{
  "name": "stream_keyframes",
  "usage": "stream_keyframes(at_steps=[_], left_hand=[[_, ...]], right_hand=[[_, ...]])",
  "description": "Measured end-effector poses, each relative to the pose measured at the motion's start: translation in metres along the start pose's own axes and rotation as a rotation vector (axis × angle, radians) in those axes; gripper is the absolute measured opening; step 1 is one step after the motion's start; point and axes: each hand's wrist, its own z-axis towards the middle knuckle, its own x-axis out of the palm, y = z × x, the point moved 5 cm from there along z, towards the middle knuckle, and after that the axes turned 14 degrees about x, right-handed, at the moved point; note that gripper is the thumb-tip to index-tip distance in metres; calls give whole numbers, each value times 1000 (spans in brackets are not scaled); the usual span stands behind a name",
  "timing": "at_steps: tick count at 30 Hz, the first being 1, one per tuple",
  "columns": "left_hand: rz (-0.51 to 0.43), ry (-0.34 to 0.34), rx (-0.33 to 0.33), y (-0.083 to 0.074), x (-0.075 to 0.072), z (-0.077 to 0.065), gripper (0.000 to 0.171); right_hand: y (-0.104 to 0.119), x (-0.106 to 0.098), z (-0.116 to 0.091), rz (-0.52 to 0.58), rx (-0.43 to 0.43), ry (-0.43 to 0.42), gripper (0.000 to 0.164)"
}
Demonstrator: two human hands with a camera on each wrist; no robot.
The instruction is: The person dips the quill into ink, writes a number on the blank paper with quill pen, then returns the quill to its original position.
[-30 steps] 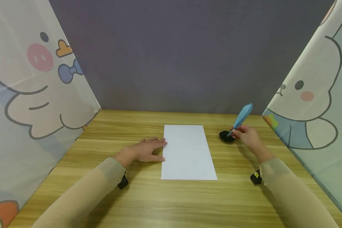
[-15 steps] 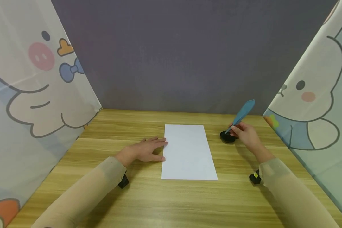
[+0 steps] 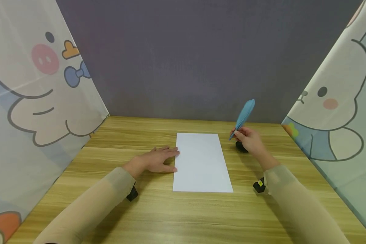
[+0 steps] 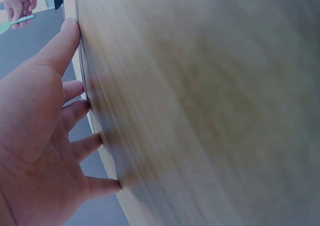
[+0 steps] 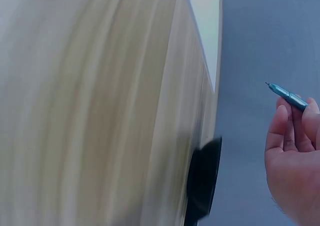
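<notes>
Soft, even light covers the wooden surface (image 3: 152,217), and the white paper (image 3: 202,162) beside the left hand (image 3: 155,161) looks brightest, nearly without texture. Beyond both hands the grey backdrop (image 3: 183,61) stays dim. Diffuse shadows spread behind the hands, under the sleeves (image 3: 88,206), which wide-angle stretch broadens toward the frame's bottom. The wrist views look cooler and hazier: past the left hand's fingertips the surface melts into blur, dulling to grey farther out. Near the right hand (image 3: 250,140), the black dish (image 5: 202,181) shows little detail beside a smudged shadow; the pen (image 5: 287,94) in its fingers appears fairly crisp.
</notes>
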Motion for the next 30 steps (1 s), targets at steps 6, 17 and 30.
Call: stream_keyframes(at_steps=[6,17,30], left_hand=[[6,12,-7,-1,0,0,85],[6,13,-9,0,0,0,85],[-5,8,-6,1,0,0,86]], right_hand=[[4,18,9,28,-1,12,39],[14,41,20,111,4,48,37],[18,70,38,131,30,37,32]])
